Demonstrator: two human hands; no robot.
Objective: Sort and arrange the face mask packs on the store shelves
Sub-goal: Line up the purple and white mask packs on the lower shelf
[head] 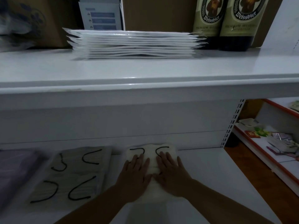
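Note:
A pack of white face masks with black ear loops [149, 151] lies on the lower white shelf [210, 172], its far end against the back panel. My left hand [135, 173] and my right hand [171, 173] press flat on top of it, side by side, fingers straight. To the left lie grey-beige mask packs with black loops [71, 173], one behind the other, and a purple pack [14, 165] beyond them. A tall stack of white mask packs [134, 44] sits on the upper shelf [145, 73].
On the upper shelf two green Weissbier bottles [226, 23] stand right of the stack, a blue-and-white box [102, 13] behind it and a cardboard carton [32, 21] at the left. A red-edged shelf with mixed goods [275, 143] runs along the right over a wooden floor.

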